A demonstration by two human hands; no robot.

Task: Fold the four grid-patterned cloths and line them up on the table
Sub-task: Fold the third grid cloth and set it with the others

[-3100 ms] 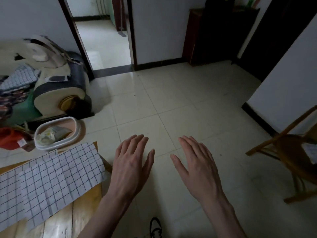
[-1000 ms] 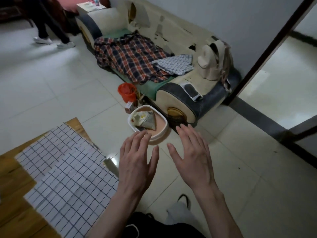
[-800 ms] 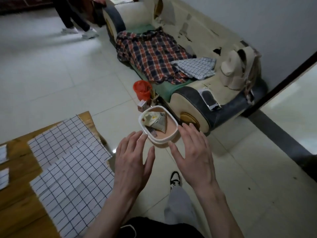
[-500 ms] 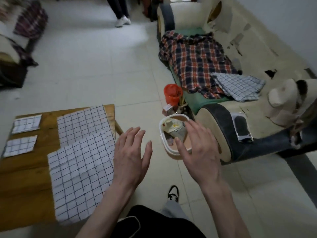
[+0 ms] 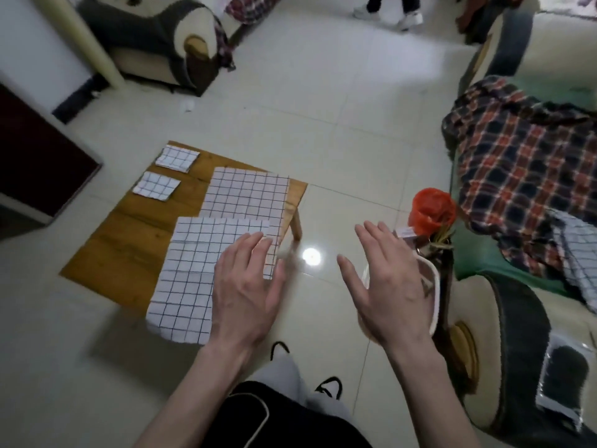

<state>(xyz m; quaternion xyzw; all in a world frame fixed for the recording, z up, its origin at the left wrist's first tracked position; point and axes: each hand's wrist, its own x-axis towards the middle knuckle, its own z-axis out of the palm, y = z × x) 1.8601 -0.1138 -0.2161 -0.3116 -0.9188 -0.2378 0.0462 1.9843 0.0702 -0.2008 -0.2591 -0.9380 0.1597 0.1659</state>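
Head view looks down on a low wooden table (image 5: 135,240) standing on pale floor tiles. Four grid-patterned cloths lie on it. Two are folded into small squares along the far left edge: the far fold (image 5: 177,158) at the far left corner, the near fold (image 5: 156,185) just beside it toward the person. Two are spread flat along the right side: the far cloth (image 5: 247,197) reaches the far right corner, and the near cloth (image 5: 190,270) overlaps its near edge and hangs past the table's near edge.

Both hands are held out flat, palms down, fingers straight and loosely spread, grasping nothing. The left hand (image 5: 247,292) shows over the right part of the near cloth; I cannot tell whether it touches it. The right hand (image 5: 391,286) is off the table, over the floor, well apart from any cloth.

Containers, two: a white-rimmed tub (image 5: 433,295) on the floor, mostly hidden behind the right hand, its contents not visible; and an orange bin (image 5: 433,210) beyond it, next to the sofa (image 5: 513,318), contents unclear.

On the sofa lie one plaid shirt (image 5: 523,156) and one more checked cloth (image 5: 578,253). One armchair (image 5: 155,37) stands at the far left, and a person's shoes (image 5: 403,16) show at the top.
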